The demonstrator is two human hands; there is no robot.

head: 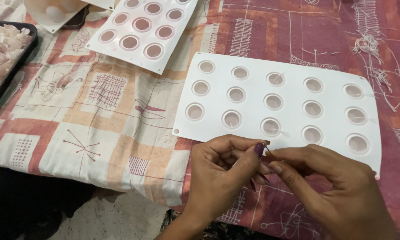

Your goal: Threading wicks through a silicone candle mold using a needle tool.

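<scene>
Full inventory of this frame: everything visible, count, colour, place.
Near mould: 1, white, round cavities in three rows of five, right of centre; thin wicks show in some cavities.
Far mould: 1, white, cavities filled pinkish, top centre, cut off by the frame.
Black tray: 1, holds pale pink-white flakes, left edge.
White container: 1, top left, partly out of frame.
Loose threads: a tangle, white, top right on the cloth.
Patterned cloth: 1, orange, cream and maroon, under everything.
Thin wick piece: 1, pale, pinched between both hands.
Left hand: bottom centre, fingers on the wick.
Right hand: bottom right, fingers meeting the left.
</scene>
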